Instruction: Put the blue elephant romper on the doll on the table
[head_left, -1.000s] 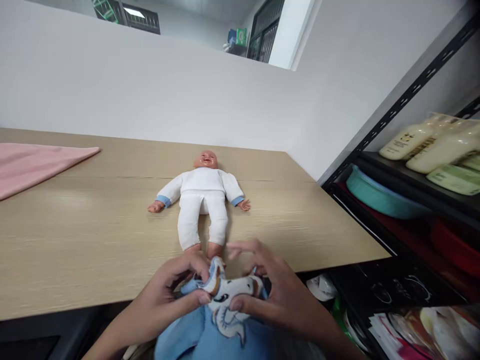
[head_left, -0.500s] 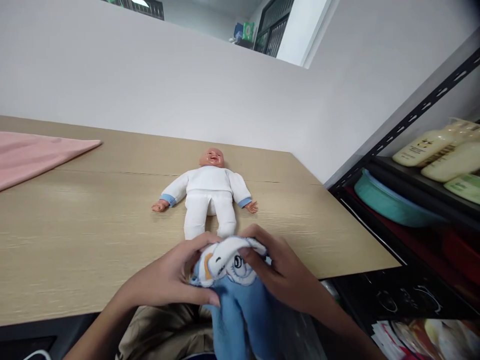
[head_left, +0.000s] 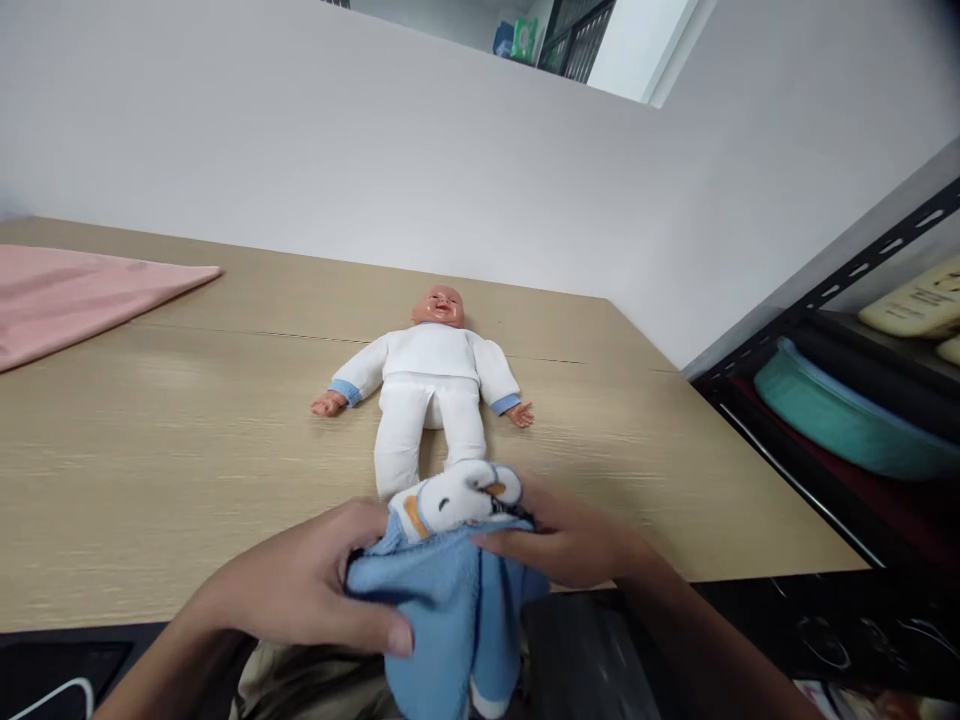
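Note:
A baby doll [head_left: 429, 385] in a white suit with blue cuffs lies on its back on the wooden table [head_left: 165, 440], head toward the wall. At the table's near edge, both hands bunch up a light blue garment [head_left: 450, 600] with a white cartoon patch. My left hand [head_left: 300, 585] is closed on its left side, and my right hand [head_left: 570, 545] is closed on its right side. The gathered cloth sits right at the doll's feet and hides them. The rest of the garment hangs down below the table edge.
A pink cloth [head_left: 82, 295] lies at the table's far left. A white wall backs the table. On the right stands a black metal shelf [head_left: 825, 300] holding a teal basin [head_left: 847, 420] and cream bottles [head_left: 911, 305].
Both hands have carried the bunched blue garment forward, from just off the table edge up to the doll's feet, which are now covered. The view has shifted a little to the left.

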